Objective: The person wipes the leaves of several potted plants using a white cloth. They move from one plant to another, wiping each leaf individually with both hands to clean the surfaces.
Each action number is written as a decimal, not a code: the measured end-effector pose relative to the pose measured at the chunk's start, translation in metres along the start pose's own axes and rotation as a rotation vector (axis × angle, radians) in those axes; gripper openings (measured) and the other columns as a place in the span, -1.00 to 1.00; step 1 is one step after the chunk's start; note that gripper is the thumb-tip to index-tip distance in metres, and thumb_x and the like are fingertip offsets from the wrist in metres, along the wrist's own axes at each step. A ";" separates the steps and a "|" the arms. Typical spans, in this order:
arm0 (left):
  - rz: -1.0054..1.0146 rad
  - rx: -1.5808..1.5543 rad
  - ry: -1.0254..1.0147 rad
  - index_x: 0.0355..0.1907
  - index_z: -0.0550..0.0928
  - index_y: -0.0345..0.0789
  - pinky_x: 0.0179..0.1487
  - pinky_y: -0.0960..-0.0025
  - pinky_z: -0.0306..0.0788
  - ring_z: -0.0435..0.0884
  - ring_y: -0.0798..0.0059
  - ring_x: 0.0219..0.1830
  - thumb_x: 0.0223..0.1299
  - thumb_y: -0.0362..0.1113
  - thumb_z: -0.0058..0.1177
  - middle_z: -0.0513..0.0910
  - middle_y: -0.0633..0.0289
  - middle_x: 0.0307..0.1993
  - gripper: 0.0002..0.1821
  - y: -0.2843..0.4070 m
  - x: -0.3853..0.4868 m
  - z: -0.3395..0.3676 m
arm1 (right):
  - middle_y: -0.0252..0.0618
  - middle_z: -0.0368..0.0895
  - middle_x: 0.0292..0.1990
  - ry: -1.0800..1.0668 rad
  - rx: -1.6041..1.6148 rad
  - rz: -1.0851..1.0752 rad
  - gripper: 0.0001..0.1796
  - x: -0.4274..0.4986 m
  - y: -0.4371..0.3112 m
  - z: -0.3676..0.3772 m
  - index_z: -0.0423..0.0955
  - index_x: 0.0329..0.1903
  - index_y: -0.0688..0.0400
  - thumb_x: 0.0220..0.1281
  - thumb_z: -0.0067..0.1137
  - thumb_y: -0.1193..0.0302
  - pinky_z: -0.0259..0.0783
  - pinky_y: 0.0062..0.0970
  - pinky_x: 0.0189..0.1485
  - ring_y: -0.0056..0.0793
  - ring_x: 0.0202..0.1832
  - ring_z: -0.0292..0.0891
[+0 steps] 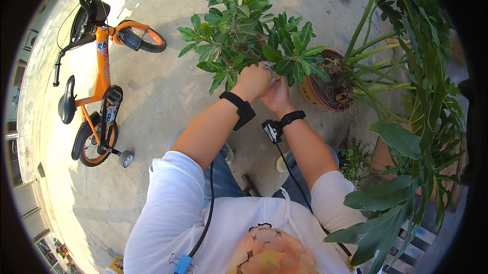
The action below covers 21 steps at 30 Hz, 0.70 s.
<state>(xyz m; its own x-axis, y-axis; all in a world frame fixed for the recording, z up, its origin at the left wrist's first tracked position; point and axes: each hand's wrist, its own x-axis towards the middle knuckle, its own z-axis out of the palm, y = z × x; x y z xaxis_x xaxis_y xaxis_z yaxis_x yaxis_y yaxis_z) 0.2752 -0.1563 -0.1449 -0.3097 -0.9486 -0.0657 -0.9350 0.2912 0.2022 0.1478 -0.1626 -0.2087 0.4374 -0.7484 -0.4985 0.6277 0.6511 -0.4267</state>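
A leafy green potted shrub stands in front of me, its leaves hiding most of its pot. My left hand is at the shrub's near lower edge, fingers curled around a small whitish item that is mostly hidden. Close against it, my right hand has its fingertips at the same item, below the leaves. What the item is, I cannot tell. Both wrists wear black straps, and a small device with a cable hangs by the right one.
An orange child's bicycle with a training wheel stands at the left on the concrete floor. To the right are a round plant pot with soil and long stems, and large-leaved foliage. A small low plant grows near my right elbow.
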 end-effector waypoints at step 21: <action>0.091 -0.113 -0.349 -0.16 0.79 -0.17 -0.08 0.11 0.59 0.75 0.03 -0.17 -0.05 -0.19 0.19 0.77 0.05 -0.28 -0.66 0.002 -0.013 -0.061 | -0.17 0.55 0.20 0.111 -0.262 -0.015 -0.28 0.015 -0.009 -0.021 0.35 0.33 0.16 0.51 -0.23 -0.19 0.32 -0.18 0.33 -0.22 0.20 0.47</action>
<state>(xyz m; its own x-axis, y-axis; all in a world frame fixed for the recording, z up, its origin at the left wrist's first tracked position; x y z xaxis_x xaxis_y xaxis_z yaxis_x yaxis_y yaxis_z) 0.2875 -0.1513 -0.0838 -0.4495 -0.8144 -0.3669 -0.8818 0.3387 0.3283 0.1352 -0.1766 -0.2282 0.3470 -0.7489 -0.5645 0.4389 0.6616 -0.6080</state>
